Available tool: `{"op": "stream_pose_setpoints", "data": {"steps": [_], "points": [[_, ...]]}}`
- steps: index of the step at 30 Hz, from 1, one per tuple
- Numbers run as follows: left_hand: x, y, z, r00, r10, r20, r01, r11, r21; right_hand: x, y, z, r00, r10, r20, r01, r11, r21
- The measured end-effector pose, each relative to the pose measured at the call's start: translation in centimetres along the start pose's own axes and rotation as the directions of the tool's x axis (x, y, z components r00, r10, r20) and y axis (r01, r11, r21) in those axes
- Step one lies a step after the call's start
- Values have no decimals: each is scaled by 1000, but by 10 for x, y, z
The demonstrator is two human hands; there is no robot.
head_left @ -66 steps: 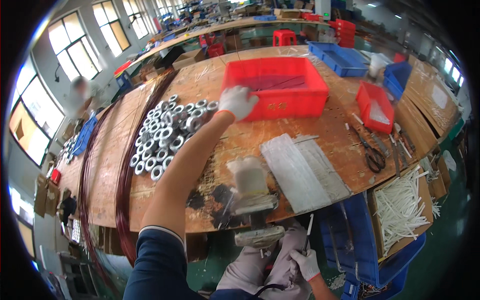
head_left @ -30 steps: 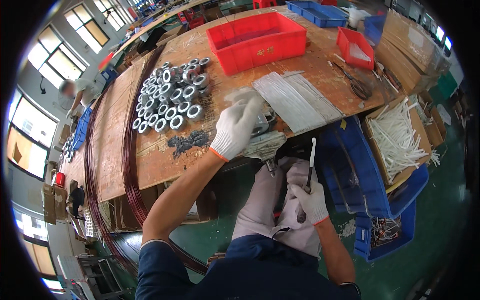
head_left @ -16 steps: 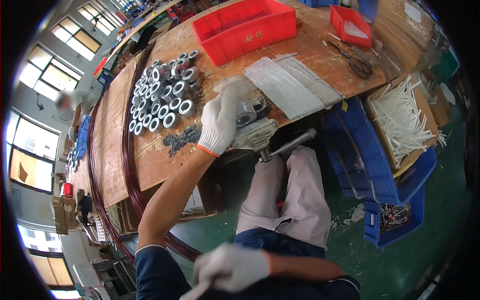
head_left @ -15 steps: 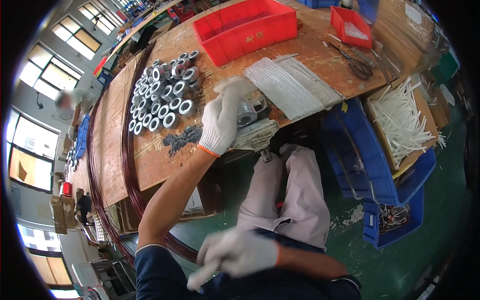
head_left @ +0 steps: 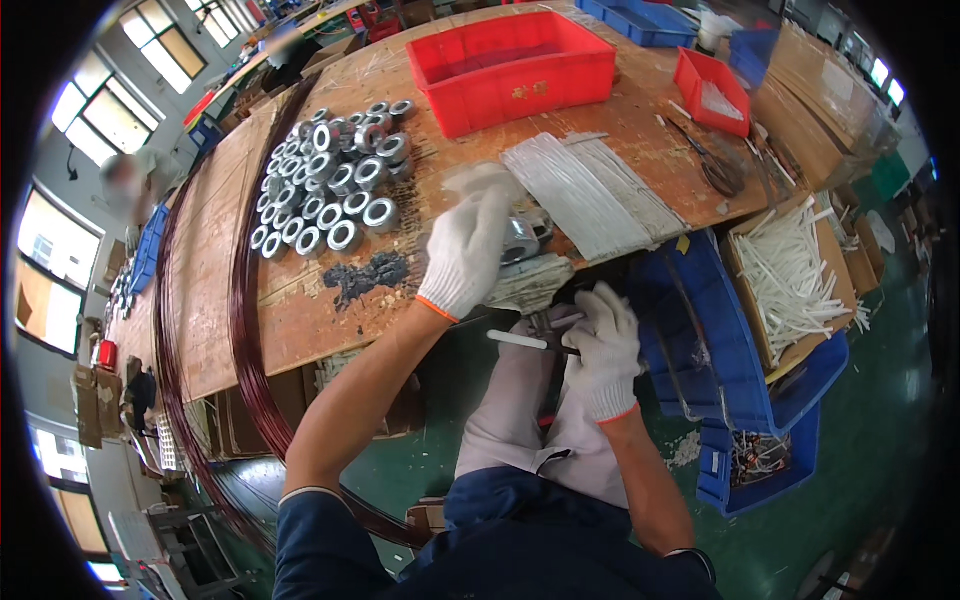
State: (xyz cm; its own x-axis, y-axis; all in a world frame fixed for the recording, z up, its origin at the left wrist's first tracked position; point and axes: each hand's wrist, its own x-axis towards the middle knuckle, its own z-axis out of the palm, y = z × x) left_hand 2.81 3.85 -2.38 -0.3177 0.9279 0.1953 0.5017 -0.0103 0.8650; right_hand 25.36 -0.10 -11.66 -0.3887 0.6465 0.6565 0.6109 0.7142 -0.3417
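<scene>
Metal stator (head_left: 522,240) at table (head_left: 300,300) edge, gloved left hand (head_left: 465,250) grasping its top, gloved right hand (head_left: 598,340) just below clenching a white strip (head_left: 518,340), ring cores (head_left: 335,175) beyond left hand, white sleeving bundle (head_left: 590,190) beside.

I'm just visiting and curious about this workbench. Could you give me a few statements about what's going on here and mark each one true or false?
1. The left hand rests on a metal part at the bench edge. True.
2. The right hand is bare. False: it wears a white glove and holds a thin white strip.
3. The metal rings lie inside the big red bin. False: they sit on the wooden bench, left of it.
4. A cardboard box of white strips sits to the right. True.
</scene>
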Motion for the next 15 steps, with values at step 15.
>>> {"op": "stream_pose_setpoints", "data": {"steps": [15], "points": [[-239, -195, -212, 553, 75, -829, 389, 857, 337, -67, -53, 74, 822, 359, 443, -569, 482, 666]]}}
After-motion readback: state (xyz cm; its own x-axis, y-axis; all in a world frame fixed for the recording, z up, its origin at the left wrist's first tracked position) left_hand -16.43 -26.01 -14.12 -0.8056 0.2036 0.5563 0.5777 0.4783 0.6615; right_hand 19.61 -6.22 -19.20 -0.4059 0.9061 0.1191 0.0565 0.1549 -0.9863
